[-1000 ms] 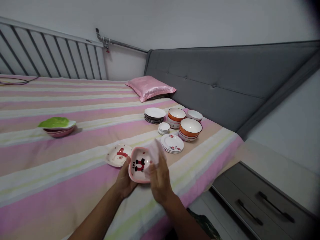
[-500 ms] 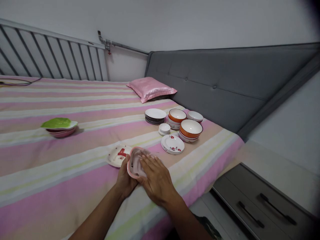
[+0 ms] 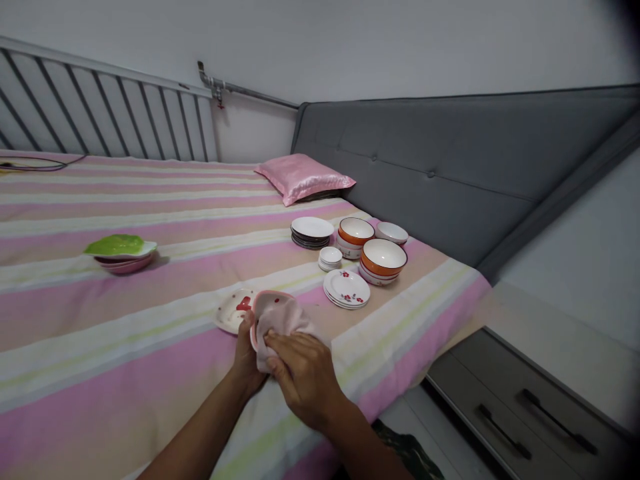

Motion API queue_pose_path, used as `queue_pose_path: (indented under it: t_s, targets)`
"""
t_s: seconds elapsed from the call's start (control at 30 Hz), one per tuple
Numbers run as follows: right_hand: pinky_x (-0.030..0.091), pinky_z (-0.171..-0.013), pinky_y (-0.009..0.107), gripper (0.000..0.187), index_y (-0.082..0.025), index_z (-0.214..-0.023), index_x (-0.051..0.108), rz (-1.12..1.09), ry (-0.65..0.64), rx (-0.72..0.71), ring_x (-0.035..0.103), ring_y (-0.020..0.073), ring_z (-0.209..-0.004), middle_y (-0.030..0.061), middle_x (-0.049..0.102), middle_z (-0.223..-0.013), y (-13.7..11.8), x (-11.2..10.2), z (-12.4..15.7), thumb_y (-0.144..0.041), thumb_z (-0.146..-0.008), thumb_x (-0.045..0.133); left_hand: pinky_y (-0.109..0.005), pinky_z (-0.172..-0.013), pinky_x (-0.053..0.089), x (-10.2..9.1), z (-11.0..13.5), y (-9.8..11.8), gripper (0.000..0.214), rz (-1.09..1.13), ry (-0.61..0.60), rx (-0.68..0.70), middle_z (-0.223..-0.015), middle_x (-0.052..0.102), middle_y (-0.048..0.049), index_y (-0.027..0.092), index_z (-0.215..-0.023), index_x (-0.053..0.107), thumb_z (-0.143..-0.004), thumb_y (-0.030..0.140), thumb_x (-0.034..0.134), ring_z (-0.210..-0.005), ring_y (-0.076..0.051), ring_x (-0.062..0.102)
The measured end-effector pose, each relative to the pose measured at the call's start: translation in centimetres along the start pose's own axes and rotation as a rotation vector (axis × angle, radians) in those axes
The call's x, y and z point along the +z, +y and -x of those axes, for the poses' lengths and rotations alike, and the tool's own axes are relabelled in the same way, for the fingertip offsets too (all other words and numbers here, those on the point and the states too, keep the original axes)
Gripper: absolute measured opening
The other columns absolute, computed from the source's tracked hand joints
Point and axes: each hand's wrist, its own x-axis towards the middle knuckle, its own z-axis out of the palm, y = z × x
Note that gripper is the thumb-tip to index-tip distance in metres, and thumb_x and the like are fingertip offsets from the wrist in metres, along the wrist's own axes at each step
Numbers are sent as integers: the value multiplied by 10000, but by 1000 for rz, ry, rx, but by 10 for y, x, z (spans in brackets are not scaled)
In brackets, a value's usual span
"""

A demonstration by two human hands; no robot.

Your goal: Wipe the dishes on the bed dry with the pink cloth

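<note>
Two hands meet over one little pink-rimmed bowl (image 3: 273, 297), held just above the near part of the striped bedspread (image 3: 150, 333). The left hand (image 3: 249, 357) has it by the left side, thumb up by the rim and the other fingers tucked mostly out of sight underneath, so I can't tell how far they curl. My guess is that grip steadies the bowl while leaving its inside free for the other hand. The right hand (image 3: 304, 373) has its fingers bent and pretty close together, pinning a pale pink cloth (image 3: 289, 316) against the near right part of the bowl; the bunching probably helps it follow the curve. A spotted dish with a red print (image 3: 229, 311) sits just left of the bowl, partly behind it. Farther right, flowered plates (image 3: 347, 288), small white bowls (image 3: 331, 256) and orange bowls (image 3: 384, 257) sit in stacks grouped by kind, probably to save space, and a green leaf-shaped dish (image 3: 117, 245) tops its own pile well off to the left. Compared with half a second ago, the right hand isn't lying flat with fingers stretched out anymore, they've curled in, and the bowl looks tipped more. The stacks haven't budged.
</note>
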Motion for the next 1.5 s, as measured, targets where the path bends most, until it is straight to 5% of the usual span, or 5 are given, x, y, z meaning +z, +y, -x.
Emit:
queue_pose_path:
  t_s: [0.3, 0.53, 0.77, 1.27, 1.5]
  targets:
    - [418, -755, 295, 386, -215, -1009, 670, -297, 62, 177, 584, 186, -791, 57, 675, -875, 3, -4, 1, -335, -948, 309, -385, -836, 502, -9, -3, -13, 686, -317, -158, 248, -976, 697, -91, 186, -1142, 581, -547, 465, 777, -996, -305, 615]
    - [353, -550, 214, 384, -167, -695, 604, -706, 185, 366, 438, 112, -562, -17, 513, -589, 19, 2, 2, -439, -895, 422, -326, -975, 387, -10, -10, -11, 921, -560, -240, 509, -1378, 439, -114, 232, -1336, 401, -526, 374, 815, -1247, -301, 409]
    - [458, -621, 254, 274, -156, -787, 649, -1323, 301, 527, 581, 146, -628, 12, 630, -660, 24, -1, -7, -428, -766, 620, -384, -1050, 298, -8, -8, -11, 1032, -801, -235, 620, -1410, 375, -122, 223, -1366, 358, -458, 256, 846, -1275, -310, 368]
    - [501, -862, 361, 236, -173, -936, 654, -1623, 577, 863, 627, 184, -1005, 47, 719, -907, 45, -25, -17, -331, -870, 493, -400, -1028, 350, -8, -2, -14, 1002, -1010, -276, 700, -1401, 376, -115, 270, -1380, 318, -518, 216, 825, -1266, -312, 391]
    - [494, -880, 307, 212, -174, -986, 650, -1594, 462, 646, 621, 177, -1015, 45, 702, -993, 26, -22, -14, -308, -860, 544, -463, -1047, 310, -8, -3, -17, 869, -1214, -372, 886, -1337, 459, -132, 244, -1327, 437, -534, 184, 788, -1235, -330, 415]
